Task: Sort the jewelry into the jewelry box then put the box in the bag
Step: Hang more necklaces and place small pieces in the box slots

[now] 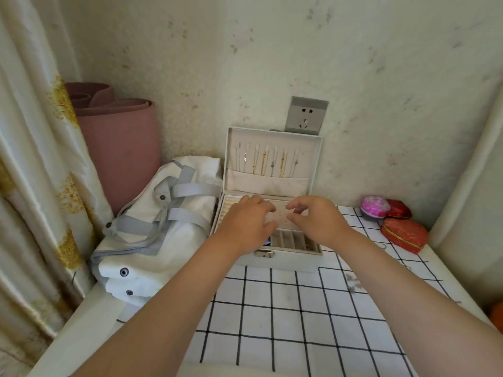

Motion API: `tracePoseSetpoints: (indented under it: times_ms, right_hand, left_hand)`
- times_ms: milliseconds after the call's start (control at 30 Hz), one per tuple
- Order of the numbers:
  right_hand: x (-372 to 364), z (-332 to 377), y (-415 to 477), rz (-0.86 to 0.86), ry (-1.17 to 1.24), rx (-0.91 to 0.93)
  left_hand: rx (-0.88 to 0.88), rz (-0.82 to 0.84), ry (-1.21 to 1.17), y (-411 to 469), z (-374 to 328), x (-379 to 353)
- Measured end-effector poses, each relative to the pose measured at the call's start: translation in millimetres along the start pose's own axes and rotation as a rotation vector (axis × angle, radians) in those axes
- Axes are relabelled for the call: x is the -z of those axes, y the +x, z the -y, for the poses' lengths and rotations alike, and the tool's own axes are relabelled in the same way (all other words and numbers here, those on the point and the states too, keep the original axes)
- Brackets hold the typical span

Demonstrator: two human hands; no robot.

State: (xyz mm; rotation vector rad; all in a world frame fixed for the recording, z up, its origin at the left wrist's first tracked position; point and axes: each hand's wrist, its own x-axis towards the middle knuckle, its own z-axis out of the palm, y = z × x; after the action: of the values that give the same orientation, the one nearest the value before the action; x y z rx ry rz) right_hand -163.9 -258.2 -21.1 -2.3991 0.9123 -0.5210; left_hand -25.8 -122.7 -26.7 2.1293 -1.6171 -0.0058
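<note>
Extending forearms point(190, 308) over checked cloth point(285, 308) to open jewelry box point(288, 258), standing against wall point(272, 63) beside white bag point(163, 240). Gripping perforated tray point(280, 217) with left hand point(245, 221), fingers above, thumb at front edge. Holding right hand point(315, 219) half curled, thumb touching tray; grasp not determinable

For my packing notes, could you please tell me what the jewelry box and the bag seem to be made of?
Jewelry box: probably faux leather, smooth matte pale grey outside, with cream velvety lining. Bag: white woven cloth, judging by its creases and slump, with grey webbing straps.
</note>
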Motion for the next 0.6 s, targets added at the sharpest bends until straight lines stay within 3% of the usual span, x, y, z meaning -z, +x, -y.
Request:
tracePoseSetpoints:
  times_ms: [233,600]
  right_hand:
    - [60.5,-42.2,-44.8,0.072,0.024,-0.059]
    - [108.4,-106.1,-115.6,0.394,-0.116,-0.148]
  left_hand:
    - [-0.061,-0.068,-0.099,-9.7,-63.6,-26.1]
    - [-0.211,0.131,-0.205,-33.0,-159.2,-95.4]
